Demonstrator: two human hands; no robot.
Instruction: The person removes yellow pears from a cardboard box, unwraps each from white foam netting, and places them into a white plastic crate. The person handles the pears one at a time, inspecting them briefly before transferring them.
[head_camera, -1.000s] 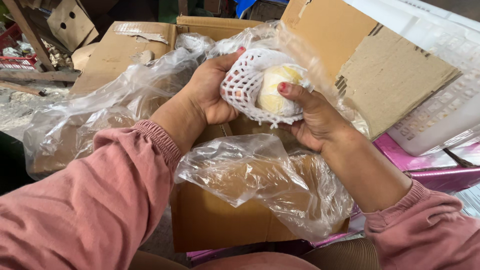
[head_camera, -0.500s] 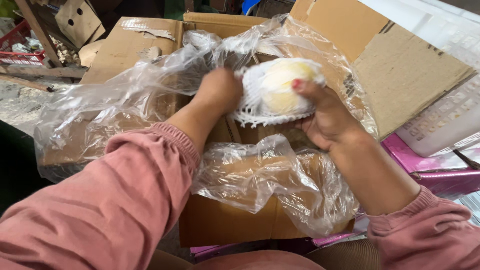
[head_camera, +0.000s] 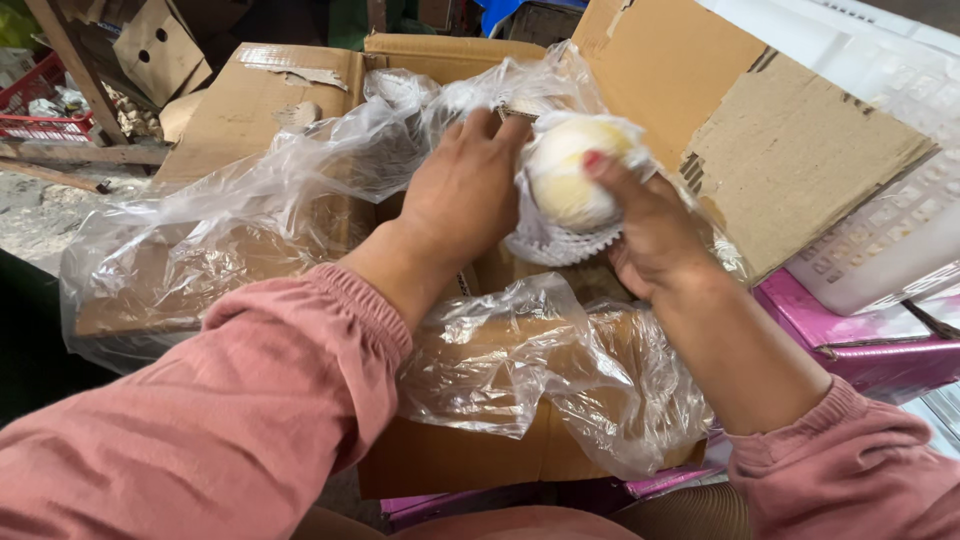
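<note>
Both hands on pale round fruit (head_camera: 565, 170) in white foam net sleeve (head_camera: 548, 240), held above open cardboard box (head_camera: 300, 100) lined with clear plastic bag (head_camera: 250, 200). Left hand (head_camera: 465, 195) cups left side, grip closed on sleeve. Right hand (head_camera: 645, 220) wraps right side — thumb on top. Pink boxes (head_camera: 850, 330) sit past box's right edge.

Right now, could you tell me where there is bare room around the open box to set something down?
Little is bare. The left flap of the cardboard box shows a bare patch above the clear plastic liner. The box mouth is crowded: left hand and right hand hold a pale fruit in its foam net. The pink cartons are partly covered.
</note>
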